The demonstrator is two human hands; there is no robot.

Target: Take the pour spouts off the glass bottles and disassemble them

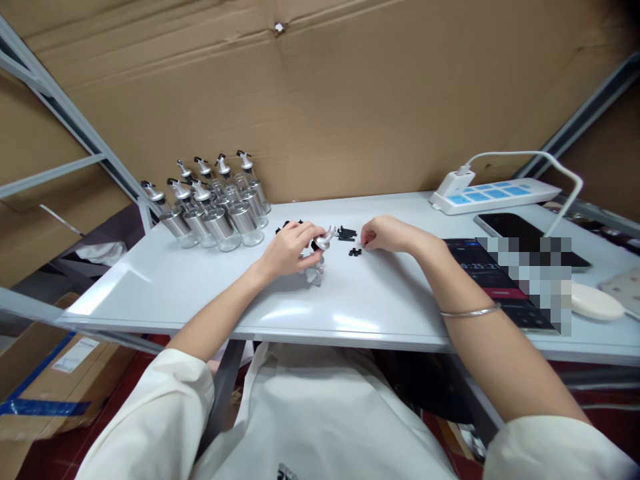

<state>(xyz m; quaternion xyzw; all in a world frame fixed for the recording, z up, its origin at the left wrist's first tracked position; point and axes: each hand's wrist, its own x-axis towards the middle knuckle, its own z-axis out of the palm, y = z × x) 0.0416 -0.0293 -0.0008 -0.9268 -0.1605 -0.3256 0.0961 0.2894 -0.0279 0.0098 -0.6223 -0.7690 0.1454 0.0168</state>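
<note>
In my left hand (291,249) is a silver pourer spout (326,238) with a black part at its base, its curved tip pointing right. More silver spout pieces (314,274) lie on the table just under that hand, partly hidden by it. My right hand (387,235) is closed, fingertips pinched together low over the table; whatever is between them is too small to make out. Beside those fingertips sit several tiny black caps (355,252). A small pile of black strip-shaped pieces (347,233) lies between the two hands, and other black parts (285,225) show behind my left hand.
Several glass bottles with steel sleeves (220,230), many topped with spouts, stand at the back left. To the right are a white power strip (500,195) with a plugged-in charger, a dark phone (525,233), a tablet-like screen (480,267) and a cream round object (595,301). Cardboard lines the back.
</note>
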